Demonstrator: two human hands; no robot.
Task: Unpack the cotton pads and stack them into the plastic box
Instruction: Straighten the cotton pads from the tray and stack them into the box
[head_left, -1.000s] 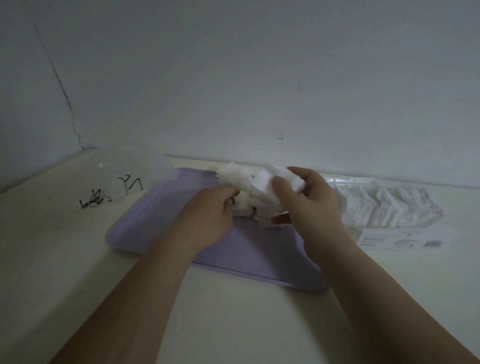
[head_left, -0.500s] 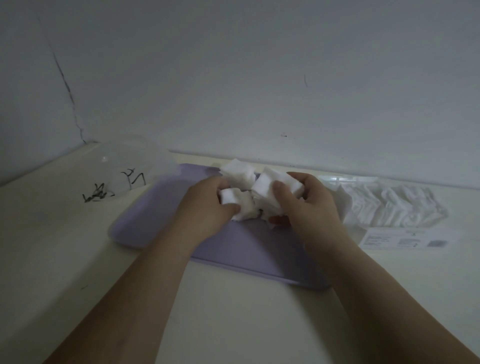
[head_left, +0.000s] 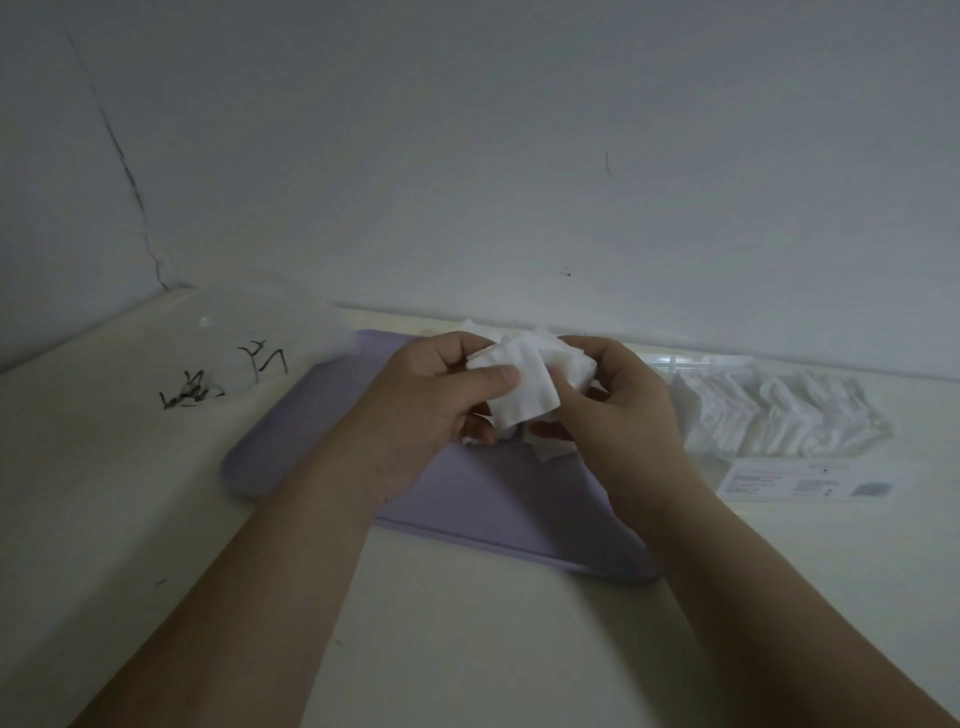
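Both hands hold a loose bunch of white square cotton pads (head_left: 524, 387) just above the lilac tray (head_left: 498, 499). My left hand (head_left: 431, 400) pinches the front pad with its thumb on top. My right hand (head_left: 618, 410) curls round the right side of the bunch. More cotton pads (head_left: 779, 410) lie in their clear open packet on the counter to the right. A clear plastic box (head_left: 275, 332) stands at the back left, faint against the wall.
The packet's printed label (head_left: 810, 480) lies flat in front of the packet. Small dark clips or pins (head_left: 189, 395) are scattered near the clear box. A white wall runs close behind the counter.
My left hand turned its thumb up and over the front pad. The bunch has come together between both hands and sits a little nearer to me than before.
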